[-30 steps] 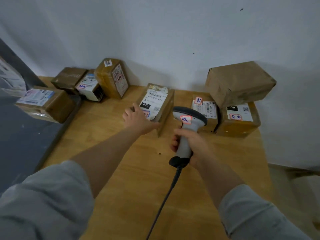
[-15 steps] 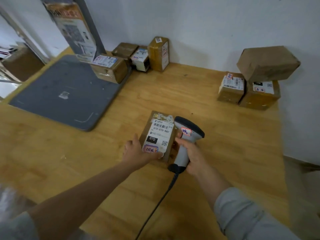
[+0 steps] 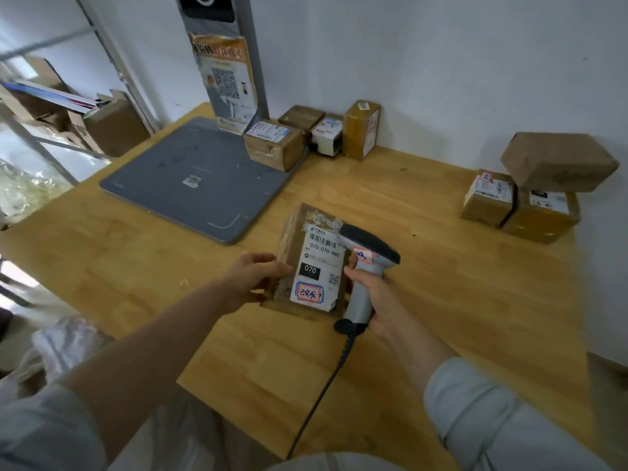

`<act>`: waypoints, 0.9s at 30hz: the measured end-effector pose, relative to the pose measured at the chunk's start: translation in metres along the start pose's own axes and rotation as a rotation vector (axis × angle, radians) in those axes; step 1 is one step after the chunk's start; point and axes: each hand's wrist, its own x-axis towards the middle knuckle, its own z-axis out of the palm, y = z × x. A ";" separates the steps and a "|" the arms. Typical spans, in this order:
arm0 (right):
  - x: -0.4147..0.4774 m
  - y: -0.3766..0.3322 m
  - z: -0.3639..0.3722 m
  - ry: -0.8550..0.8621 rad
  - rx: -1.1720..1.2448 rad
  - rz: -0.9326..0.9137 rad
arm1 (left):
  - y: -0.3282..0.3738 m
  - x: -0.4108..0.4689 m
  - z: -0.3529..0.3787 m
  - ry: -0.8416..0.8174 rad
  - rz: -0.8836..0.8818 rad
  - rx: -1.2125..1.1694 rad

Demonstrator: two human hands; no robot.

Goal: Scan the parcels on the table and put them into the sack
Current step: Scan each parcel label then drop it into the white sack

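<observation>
A brown cardboard parcel (image 3: 292,246) with a white shipping label reading 070 is held above the wooden table (image 3: 441,300), label up. My left hand (image 3: 253,280) grips its left side. My right hand (image 3: 377,297) is closed around the grey handle of a barcode scanner (image 3: 368,253), whose dark head lies over the parcel's right edge, by the barcode. The scanner's black cable runs down over the table's front edge. A pale plastic sack (image 3: 71,341) shows at the lower left, below the table edge, partly hidden by my left arm.
Three parcels (image 3: 543,185) are stacked at the right by the wall. Several more parcels (image 3: 326,134) stand at the back centre. A grey scale platform (image 3: 193,178) with an upright post covers the table's back left. Metal shelving with boxes stands at far left.
My left hand pulled the labelled parcel from the back of the table toward me and raised it. My right hand came along with the scanner. The view tilted down and left.
</observation>
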 end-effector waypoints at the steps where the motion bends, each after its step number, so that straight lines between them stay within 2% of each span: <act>1: -0.003 -0.001 0.008 0.003 -0.034 -0.020 | 0.003 -0.001 -0.008 0.016 0.020 0.005; 9: -0.039 -0.013 0.053 -0.110 -0.234 -0.093 | 0.012 -0.010 -0.065 0.167 0.204 0.082; 27: -0.069 -0.015 0.104 -0.166 -0.292 -0.177 | -0.006 -0.015 -0.116 0.305 0.234 0.040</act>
